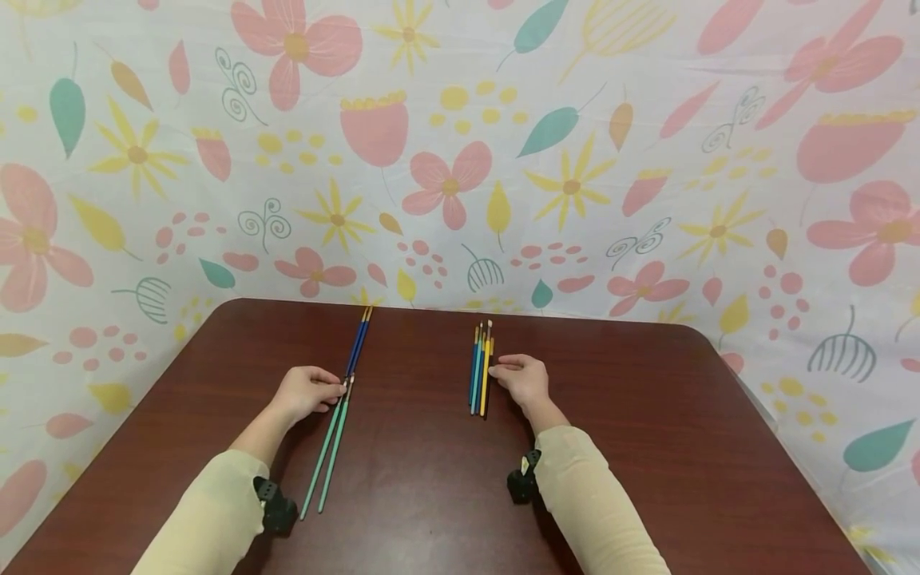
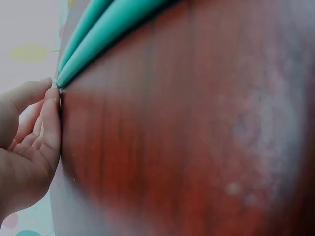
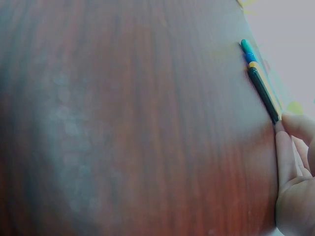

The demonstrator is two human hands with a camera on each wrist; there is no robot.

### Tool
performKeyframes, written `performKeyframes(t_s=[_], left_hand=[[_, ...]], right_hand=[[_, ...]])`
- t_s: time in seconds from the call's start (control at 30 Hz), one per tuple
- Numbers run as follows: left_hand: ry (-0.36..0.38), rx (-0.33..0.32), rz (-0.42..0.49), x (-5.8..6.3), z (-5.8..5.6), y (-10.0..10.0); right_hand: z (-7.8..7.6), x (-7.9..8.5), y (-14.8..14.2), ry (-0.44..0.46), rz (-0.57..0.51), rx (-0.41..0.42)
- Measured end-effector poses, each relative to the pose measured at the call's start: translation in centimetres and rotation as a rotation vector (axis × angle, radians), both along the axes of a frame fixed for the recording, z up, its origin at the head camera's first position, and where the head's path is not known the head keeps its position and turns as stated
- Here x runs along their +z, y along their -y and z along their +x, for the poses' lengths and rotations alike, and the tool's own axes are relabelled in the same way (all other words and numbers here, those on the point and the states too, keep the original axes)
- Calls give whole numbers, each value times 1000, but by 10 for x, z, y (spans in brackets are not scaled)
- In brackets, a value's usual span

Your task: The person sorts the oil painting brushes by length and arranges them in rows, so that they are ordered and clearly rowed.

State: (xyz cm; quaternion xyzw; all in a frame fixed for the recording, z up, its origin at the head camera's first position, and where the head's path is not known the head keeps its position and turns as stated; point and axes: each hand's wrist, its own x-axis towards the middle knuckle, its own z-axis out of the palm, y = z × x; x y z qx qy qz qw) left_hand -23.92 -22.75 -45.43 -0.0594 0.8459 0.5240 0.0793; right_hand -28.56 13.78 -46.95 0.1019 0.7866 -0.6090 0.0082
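Note:
Two green paintbrushes (image 1: 331, 456) lie side by side on the left of the table, handles toward me. My left hand (image 1: 307, 391) pinches one near its bristle end, thumb and forefinger meeting there. In the left wrist view the green handles (image 2: 106, 37) run up from the fingertips of the left hand (image 2: 29, 137). Right of the middle lies a row of paintbrushes with blue, light blue, yellow (image 1: 485, 375) and black handles. My right hand (image 1: 525, 381) pinches the black paintbrush (image 3: 263, 93) on the row's right side; thumb and forefinger of the right hand (image 3: 298, 172) close at its upper part.
Two dark blue paintbrushes (image 1: 357, 347) lie beyond the green ones, reaching the table's back edge. The brown table (image 1: 424, 479) meets a flower-printed cloth (image 1: 460, 192) behind it. A black wrist camera (image 1: 276, 509) sits on the left sleeve, another (image 1: 522, 481) on the right.

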Motion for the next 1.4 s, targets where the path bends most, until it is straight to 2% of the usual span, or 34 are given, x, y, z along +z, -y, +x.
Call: performKeyframes(t_s=[0.2,0.5,0.83,1.03,1.4], left_hand=[[-1,-5,31,3,-1,0],[-24,-12,49,15,-7,-1],[-44,-51,59,24,-12,-16],[-65,-36,73,30,-18,-25],[-76,-30,93,27,-28,-45]], right_hand=[[0,-1,0,1,-1,-2],[0,-1,-1,-5,-15,-1],[2,1,-1,8,-28,1],[-1,0,-2,-12,-21,-3],[0,-2,-1,2,-26,-4]])
